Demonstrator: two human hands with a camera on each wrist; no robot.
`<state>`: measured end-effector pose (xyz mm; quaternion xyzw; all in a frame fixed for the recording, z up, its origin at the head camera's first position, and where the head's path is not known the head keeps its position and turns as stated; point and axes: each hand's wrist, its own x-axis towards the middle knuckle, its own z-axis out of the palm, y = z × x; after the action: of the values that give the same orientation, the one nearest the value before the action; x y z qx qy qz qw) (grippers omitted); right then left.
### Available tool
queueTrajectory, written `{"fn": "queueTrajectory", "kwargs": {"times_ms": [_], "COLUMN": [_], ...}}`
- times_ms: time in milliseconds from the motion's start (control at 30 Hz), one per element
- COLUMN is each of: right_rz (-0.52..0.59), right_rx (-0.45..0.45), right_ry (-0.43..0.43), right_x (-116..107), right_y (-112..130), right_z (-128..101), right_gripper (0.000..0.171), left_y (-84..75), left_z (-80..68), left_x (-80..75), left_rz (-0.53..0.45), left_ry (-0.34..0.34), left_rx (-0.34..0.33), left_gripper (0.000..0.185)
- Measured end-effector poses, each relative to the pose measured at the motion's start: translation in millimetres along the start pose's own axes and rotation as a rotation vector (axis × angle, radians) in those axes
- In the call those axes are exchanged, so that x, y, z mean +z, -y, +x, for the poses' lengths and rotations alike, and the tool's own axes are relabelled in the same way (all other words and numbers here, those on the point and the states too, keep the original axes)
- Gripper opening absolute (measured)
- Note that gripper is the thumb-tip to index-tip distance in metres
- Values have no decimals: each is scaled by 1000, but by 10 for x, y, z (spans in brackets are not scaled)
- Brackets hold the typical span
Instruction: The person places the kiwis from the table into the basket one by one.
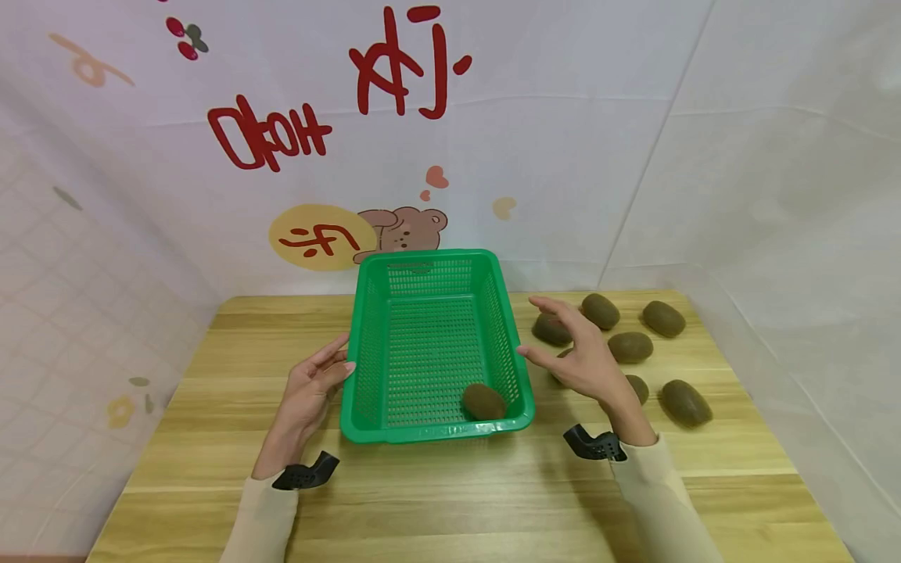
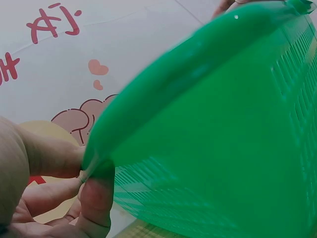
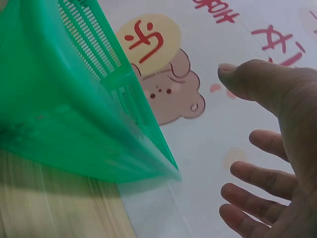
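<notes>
**Green basket, one kiwi in, more kiwis waiting**

A green plastic basket (image 1: 431, 344) sits on the wooden table (image 1: 450, 500), about in the middle. It has little holes all over its sides & bottom.

One brown kiwi (image 1: 483, 401) lies inside the basket, in the near right corner, right by the near wall.

The left hand (image 1: 310, 391) is at the basket's left side. Its fingertips (image 2: 94, 193) touch the left rim. In the left wrist view a thumb & a finger pinch the rim edge, so this hand grips the basket.

The right hand (image 1: 580, 356) is up in the air just right of the basket, not touching it. Its fingers (image 3: 257, 178) are spread apart & a bit bent. It holds nothing. In the right wrist view the palm is bare & the basket corner is close by on the left.

More kiwis lie on the table, on the right side. One kiwi (image 1: 601, 310) is far back, w/ another (image 1: 664, 318) to its right near the table's far right corner. One (image 1: 629, 346) is in the middle of the bunch. A big one (image 1: 685, 403) is nearest, on the right. Two or three more are partly hidden behind the right hand, so can't count them well.

Behind the table hangs a white cloth (image 1: 563, 141) w/ red letters & a little brown bear (image 1: 408, 228) drawn on it.
</notes>
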<state>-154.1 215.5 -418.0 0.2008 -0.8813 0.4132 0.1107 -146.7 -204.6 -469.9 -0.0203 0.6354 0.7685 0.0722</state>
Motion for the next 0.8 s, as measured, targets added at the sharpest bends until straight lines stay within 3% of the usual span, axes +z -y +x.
{"fn": "queueTrajectory", "kwargs": {"times_ms": [267, 467, 667, 800], "right_rz": [-28, -34, -70, -65], "right_rx": [48, 189, 235, 328], "right_ry": [-56, -55, -86, -72], "right_x": [-178, -375, -572, -696], "right_y": [-140, -225, -339, -371], "right_z": [-111, -249, -372, -489], "right_gripper": [77, 82, 86, 91], "left_y": [15, 16, 10, 10], "left_z": [8, -3, -7, -8], "left_x": [-1, -4, -2, 0], "left_rz": [-3, -2, -11, -17], "left_ry": [1, 2, 10, 14], "left_rx": [-3, 0, 2, 6], "left_gripper": [61, 63, 64, 64]}}
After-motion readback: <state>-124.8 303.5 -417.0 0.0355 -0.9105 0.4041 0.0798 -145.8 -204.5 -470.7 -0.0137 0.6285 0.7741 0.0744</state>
